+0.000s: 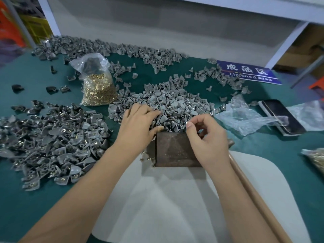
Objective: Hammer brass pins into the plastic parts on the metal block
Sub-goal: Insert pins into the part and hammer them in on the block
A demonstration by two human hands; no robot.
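Observation:
A rusty brown metal block (172, 149) stands on the green table in front of me. Behind it lies a heap of grey plastic parts (175, 102). My left hand (138, 125) lies on that heap with its fingers spread among the parts, thumb at the block's far left corner. My right hand (205, 135) hovers over the block's far right corner with its fingers curled and thumb and forefinger close together; what it pinches is too small to make out. A clear bag of brass pins (98, 88) stands at the back left. The hammer's wooden handle (250, 190) lies to the right of my right forearm.
A large pile of grey parts with brass pins in them (52, 144) covers the left of the table. More grey parts (105, 48) are strewn along the back. A blue "Finished Area" sign (249, 72), crumpled plastic (245, 118) and a phone (282, 116) lie at right. A white sheet (175, 199) lies under the block.

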